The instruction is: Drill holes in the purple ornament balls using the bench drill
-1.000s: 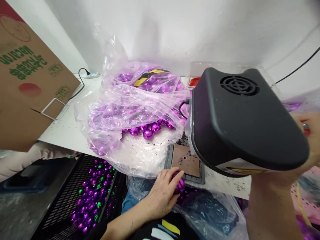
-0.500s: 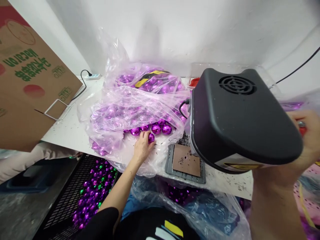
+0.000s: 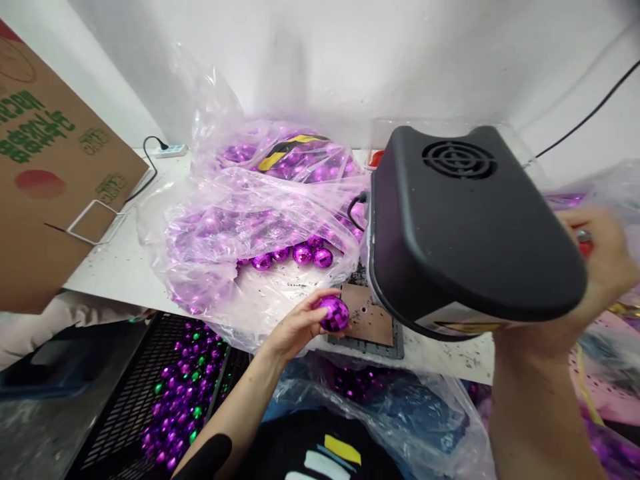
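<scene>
Between the thumb and fingers of my left hand [image 3: 300, 323] is a shiny purple mirror ball [image 3: 334, 314], held over the left edge of a brown square plate [image 3: 373, 317]. That plate has a small hole and lies on a dark grey base on the table. Over the base's right side stands a black machine [image 3: 480, 233] with a round vent on top. My right hand [image 3: 597, 260] is closed at the machine's right side around a red handle, mostly hidden by fingers. Several purple balls [image 3: 303, 254] lie at the mouth of a clear plastic bag [image 3: 240, 193].
A printed cardboard box [image 3: 65, 173] stands at the left, near a power strip [image 3: 170, 151]. Below the table edge, a black crate [image 3: 117, 393] holds purple and green balls. More plastic bagging [image 3: 435, 427] hangs by my lap. A person's leg [image 3: 95, 310] shows at left.
My left hand has drawn the purple ball out from the bag's mouth, right and toward me, to the plate. My right hand stays at the machine. The view has shifted slightly.
</scene>
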The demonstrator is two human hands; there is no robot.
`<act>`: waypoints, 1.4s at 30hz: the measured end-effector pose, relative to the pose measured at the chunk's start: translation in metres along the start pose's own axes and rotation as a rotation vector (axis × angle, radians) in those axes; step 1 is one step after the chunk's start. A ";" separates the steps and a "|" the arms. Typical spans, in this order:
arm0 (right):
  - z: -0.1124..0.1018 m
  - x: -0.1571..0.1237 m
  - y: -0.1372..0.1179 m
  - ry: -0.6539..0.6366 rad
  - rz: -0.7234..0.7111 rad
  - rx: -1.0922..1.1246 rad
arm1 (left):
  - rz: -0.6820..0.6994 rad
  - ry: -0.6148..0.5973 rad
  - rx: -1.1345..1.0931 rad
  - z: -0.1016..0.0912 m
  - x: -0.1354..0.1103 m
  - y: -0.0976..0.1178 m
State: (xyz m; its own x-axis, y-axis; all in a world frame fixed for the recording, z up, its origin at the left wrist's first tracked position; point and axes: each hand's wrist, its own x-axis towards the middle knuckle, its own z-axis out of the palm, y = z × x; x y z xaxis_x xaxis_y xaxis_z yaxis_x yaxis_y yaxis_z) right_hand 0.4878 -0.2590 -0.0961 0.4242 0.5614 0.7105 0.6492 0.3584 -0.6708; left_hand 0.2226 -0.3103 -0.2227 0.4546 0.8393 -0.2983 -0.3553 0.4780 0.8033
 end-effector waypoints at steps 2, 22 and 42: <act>-0.001 0.000 0.000 -0.012 -0.003 0.032 | -0.017 -0.006 0.125 0.008 0.003 -0.009; 0.000 -0.001 -0.001 -0.040 -0.022 0.061 | 0.071 0.074 -0.037 0.011 0.030 -0.026; 0.000 0.000 -0.003 -0.026 -0.023 0.040 | 0.547 0.258 1.214 0.035 0.048 -0.048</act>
State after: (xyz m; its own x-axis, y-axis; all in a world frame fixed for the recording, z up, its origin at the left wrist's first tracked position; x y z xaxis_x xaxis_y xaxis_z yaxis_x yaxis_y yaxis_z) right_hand 0.4858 -0.2603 -0.0942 0.3921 0.5718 0.7207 0.6326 0.4012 -0.6625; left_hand 0.2904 -0.3026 -0.2576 0.2757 0.9349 0.2234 0.5596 -0.3450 0.7535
